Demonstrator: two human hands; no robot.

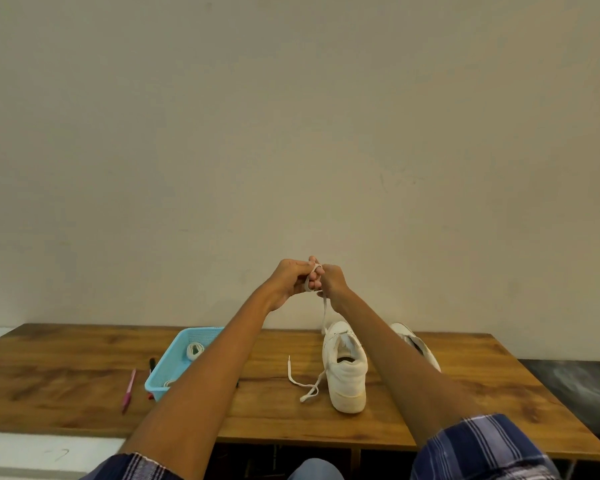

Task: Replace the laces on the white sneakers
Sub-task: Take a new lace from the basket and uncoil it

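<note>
Sneakers' white lace (323, 311) runs up from the near sneaker (346, 367) on the surface (84, 393) to both raised hands: left hand (290, 280) and right hand (331, 281) each pinch it, looped round fingers. Pulling harder could tip the shoe or snag the lace in an eyelet.

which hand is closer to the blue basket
Left. The left hand is raised above and just right of the blue basket; the right hand is farther right, above the sneaker. Both grip the lace.
</note>
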